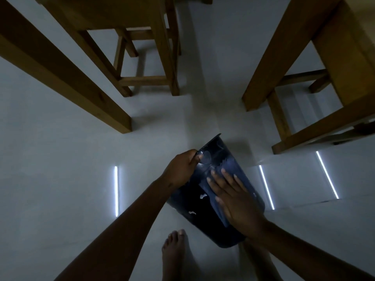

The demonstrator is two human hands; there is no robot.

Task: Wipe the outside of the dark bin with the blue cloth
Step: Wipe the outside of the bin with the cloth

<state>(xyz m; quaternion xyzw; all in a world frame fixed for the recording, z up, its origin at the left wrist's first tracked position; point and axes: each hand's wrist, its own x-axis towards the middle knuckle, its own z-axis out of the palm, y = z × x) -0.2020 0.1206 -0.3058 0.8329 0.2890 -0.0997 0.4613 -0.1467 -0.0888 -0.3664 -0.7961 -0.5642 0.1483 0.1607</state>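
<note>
The dark bin [192,205] is held tilted above the pale floor, its rim pointing up and away from me. My left hand [182,169] grips that rim at the top left. My right hand [233,201] lies flat, fingers spread, on the bin's upper side and presses the blue cloth [218,209] against the wall. Most of the cloth is hidden under the palm; a strip of it shows along the fingers and the hand's left edge.
Wooden table legs [97,100] stand to the left and another leg [263,82] to the right. A wooden stool [146,78] is behind, a second stool [300,128] at right. My bare foot [176,254] stands below the bin.
</note>
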